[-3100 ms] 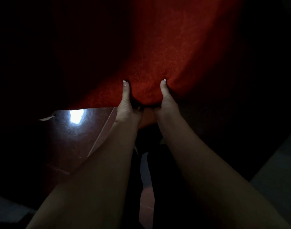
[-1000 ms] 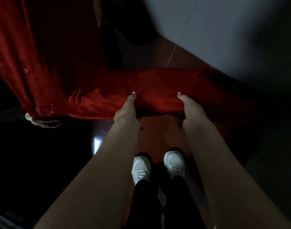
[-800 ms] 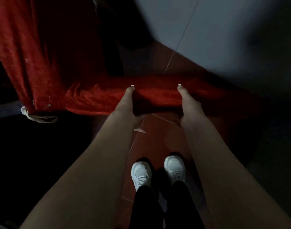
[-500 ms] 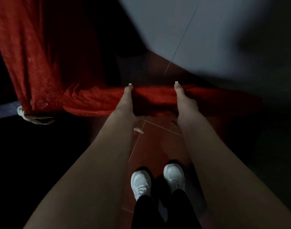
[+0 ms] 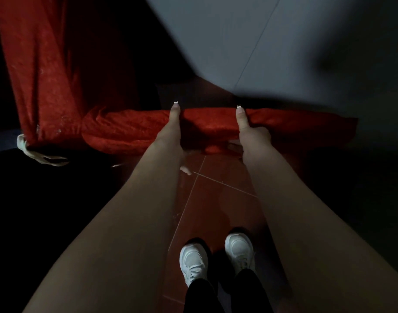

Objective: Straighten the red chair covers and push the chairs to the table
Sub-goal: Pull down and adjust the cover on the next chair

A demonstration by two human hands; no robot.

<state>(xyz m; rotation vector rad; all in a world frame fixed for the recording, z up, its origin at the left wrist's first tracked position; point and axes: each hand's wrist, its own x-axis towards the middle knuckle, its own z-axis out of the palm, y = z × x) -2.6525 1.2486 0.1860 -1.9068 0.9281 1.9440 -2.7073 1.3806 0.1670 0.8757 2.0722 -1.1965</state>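
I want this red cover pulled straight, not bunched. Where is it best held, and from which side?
The red cover: top edge, from the near side, as the left hand and right hand do, thumbs on top, set apart. Cloth bunches to their left, so a two-handed pull should spread it evenly.

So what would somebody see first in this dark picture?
The bright red fabric chair cover stretches across the middle, gripped by the left hand and the right hand with thumbs on top. Another red cloth drape hangs at the upper left, and a pair of white sneakers stands on the dark red floor tiles at the bottom.
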